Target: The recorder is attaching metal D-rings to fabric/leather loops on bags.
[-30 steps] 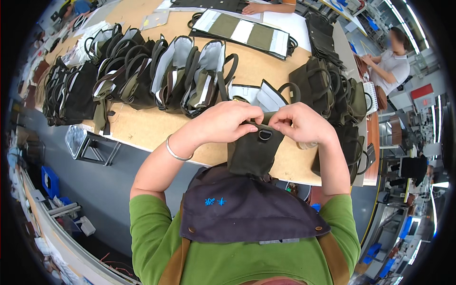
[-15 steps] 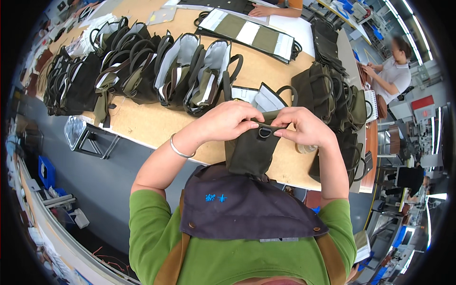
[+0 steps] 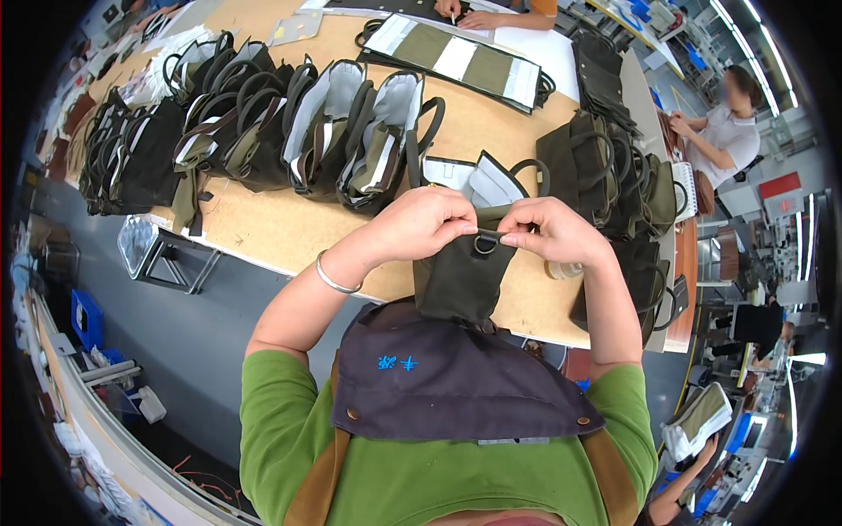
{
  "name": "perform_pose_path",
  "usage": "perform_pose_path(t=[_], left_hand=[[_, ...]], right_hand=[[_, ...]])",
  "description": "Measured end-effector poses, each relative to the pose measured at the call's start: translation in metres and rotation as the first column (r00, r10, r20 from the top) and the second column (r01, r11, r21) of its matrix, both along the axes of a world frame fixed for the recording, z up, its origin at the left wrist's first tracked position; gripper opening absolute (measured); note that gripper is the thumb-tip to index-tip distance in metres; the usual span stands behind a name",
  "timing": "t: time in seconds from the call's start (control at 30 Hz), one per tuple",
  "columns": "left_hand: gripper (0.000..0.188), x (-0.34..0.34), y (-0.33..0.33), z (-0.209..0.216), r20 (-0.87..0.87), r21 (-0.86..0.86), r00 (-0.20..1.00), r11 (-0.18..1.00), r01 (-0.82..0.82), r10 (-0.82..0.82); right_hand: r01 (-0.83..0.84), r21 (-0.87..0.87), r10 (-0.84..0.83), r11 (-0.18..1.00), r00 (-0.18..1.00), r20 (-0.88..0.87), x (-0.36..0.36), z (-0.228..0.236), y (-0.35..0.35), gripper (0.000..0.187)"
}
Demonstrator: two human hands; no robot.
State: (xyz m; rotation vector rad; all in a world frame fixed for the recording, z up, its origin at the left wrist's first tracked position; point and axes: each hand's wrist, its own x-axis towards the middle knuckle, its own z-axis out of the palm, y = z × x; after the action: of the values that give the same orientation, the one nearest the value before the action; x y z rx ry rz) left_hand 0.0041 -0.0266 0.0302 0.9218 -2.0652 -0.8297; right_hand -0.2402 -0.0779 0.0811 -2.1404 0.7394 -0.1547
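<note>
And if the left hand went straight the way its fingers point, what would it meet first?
Probably the right hand, pinching the same bag rim just opposite the left hand; depth is hard to judge.

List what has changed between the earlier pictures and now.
At the lower right, another person's arm has come into view, its hand at an olive-and-white piece. Across the table, a co-worker's second hand has appeared left of the first hand. The wearer's left hand and right hand remain on the dark bag's rim; the lined-up bags are unchanged.
</note>
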Motion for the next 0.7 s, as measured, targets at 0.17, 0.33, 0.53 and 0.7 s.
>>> perform_pose_path(t=[0.17, 0.33, 0.53, 0.7], left_hand=[[0.013, -0.008, 0.001, -0.003, 0.022, -0.017, 0.999, 0.999, -0.036, 0.037], [0.013, -0.005, -0.002, -0.004, 0.03, 0.035, 0.999, 0.999, -0.03, 0.029], [0.016, 0.003, 0.003, 0.012, 0.209, -0.213, 0.973, 0.976, -0.055, 0.1], [0.017, 0.006, -0.005, 0.007, 0.152, -0.147, 0.988, 0.989, 0.026, -0.003]], right_hand=[[-0.024, -0.051, 0.024, 0.998, 1.0, 0.01, 0.001, -0.006, -0.004, 0.012], [0.01, -0.063, -0.009, 0.998, 1.0, 0.025, 0.003, -0.001, -0.001, 0.014], [0.063, -0.246, -0.077, 0.967, 0.996, -0.046, 0.01, 0.007, 0.018, 0.029], [0.062, -0.345, -0.073, 0.937, 0.997, -0.02, 0.019, 0.001, 0.026, 0.026]])
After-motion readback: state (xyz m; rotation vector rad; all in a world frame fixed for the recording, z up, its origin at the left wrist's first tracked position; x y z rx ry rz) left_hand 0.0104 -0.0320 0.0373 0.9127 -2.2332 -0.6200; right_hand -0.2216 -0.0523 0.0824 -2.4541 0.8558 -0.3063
